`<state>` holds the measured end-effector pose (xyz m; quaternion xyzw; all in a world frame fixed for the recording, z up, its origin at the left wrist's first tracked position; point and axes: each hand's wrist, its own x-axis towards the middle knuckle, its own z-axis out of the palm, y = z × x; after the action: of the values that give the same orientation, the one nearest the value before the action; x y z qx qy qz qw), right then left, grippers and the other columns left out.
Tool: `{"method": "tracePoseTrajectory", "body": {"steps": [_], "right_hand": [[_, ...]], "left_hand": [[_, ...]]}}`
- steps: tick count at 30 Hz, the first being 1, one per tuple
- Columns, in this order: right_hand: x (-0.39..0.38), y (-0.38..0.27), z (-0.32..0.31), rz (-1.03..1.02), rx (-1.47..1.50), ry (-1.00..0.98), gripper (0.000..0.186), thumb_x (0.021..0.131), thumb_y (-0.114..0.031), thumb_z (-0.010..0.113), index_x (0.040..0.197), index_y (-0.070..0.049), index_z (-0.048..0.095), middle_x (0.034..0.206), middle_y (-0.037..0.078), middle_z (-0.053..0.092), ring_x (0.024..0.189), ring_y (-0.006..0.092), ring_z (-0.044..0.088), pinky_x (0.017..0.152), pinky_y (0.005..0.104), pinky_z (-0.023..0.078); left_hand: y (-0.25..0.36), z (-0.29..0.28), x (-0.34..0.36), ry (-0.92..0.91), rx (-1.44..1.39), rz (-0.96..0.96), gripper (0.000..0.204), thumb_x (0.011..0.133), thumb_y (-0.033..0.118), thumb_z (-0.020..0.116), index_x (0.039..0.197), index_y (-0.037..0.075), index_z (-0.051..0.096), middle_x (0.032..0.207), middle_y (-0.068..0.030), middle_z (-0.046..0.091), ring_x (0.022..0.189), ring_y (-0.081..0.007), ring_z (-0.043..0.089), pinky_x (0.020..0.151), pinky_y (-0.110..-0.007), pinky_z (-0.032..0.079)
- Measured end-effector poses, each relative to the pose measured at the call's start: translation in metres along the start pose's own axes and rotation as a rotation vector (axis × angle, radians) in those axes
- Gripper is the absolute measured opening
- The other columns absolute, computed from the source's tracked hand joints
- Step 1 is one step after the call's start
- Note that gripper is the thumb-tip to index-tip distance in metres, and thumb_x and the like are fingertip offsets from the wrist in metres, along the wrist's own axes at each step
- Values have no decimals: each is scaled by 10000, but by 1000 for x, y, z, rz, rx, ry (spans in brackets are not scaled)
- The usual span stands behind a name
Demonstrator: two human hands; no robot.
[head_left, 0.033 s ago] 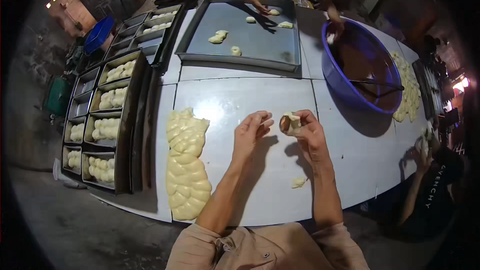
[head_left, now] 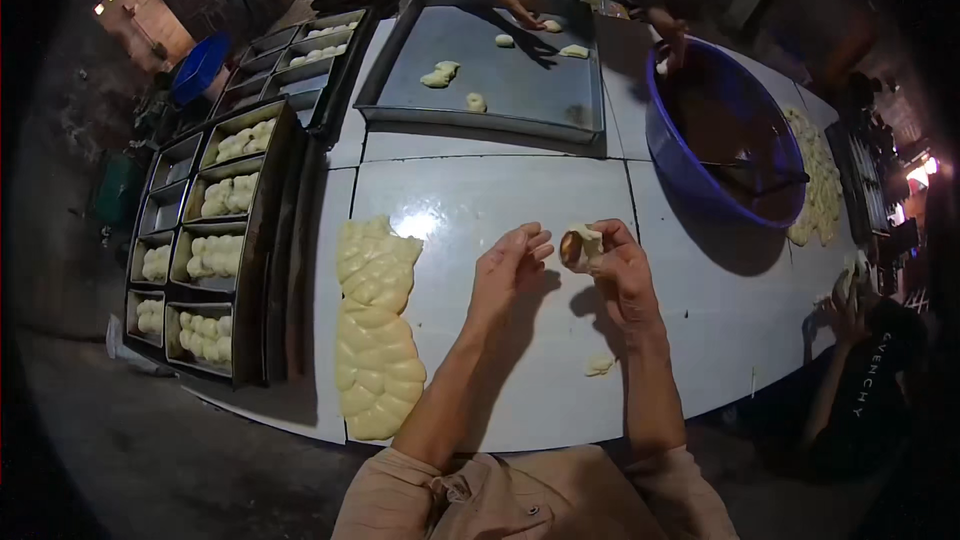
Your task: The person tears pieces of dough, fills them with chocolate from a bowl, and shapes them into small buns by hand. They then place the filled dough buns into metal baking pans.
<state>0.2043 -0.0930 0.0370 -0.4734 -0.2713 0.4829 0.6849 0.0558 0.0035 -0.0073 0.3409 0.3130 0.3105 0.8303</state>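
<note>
Pale dough piece [head_left: 583, 242] | right hand [head_left: 615, 270] holding | left hand [head_left: 508, 270] beside

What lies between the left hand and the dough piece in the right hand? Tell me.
Nothing visible. The left hand hovers just beside the right hand, which holds the dough piece; only a narrow gap over bare table separates them.

The room is dim. Light from above shines on the white desk [head_left: 480, 200] and makes a bright spot of glare. Dark shadows lie under the arms. The edges bend round and go black. Far corners look blurry, with small bright lights.
</note>
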Motion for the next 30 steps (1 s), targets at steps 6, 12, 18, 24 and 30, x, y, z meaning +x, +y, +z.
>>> {"method": "tracePoseTrajectory", "body": {"steps": [6,12,18,24,30], "right_hand": [[0,17,15,44,199,-30,333,836,2,601,1160,-45,540,1094,80,636,1007,158,635,943,316,505],[-5,38,17,-10,-99,-22,476,796,60,613,1252,-46,527,1276,101,568,1158,162,579,1025,309,457],[-8,41,56,-421,-878,55,514,824,37,710,1319,-33,588,1441,146,453,1166,242,621,994,323,519],[2,53,56,-545,-881,260,153,913,-63,700,1051,-7,734,992,55,658,865,130,630,699,300,525],[-8,28,68,186,-218,95,267,928,-168,703,1142,-8,705,1021,25,681,866,112,613,753,264,479]], "left_hand": [[6,-5,-22,-99,87,-64,454,1007,365,604,1257,-13,626,1157,-104,682,1068,-184,656,952,-356,531],[10,-24,-23,31,73,59,339,976,260,674,1156,-27,661,1044,-101,713,916,-165,702,876,-294,585],[26,-23,-26,-4,157,186,323,974,155,667,1219,-54,667,1102,-120,710,976,-154,688,874,-293,578],[36,-15,-17,31,340,171,379,948,184,706,1244,-48,658,1104,-129,712,967,-156,686,840,-286,582],[52,-37,-2,-96,294,-147,425,927,290,729,1221,-12,669,1016,-83,720,901,-155,691,778,-277,570]]}}
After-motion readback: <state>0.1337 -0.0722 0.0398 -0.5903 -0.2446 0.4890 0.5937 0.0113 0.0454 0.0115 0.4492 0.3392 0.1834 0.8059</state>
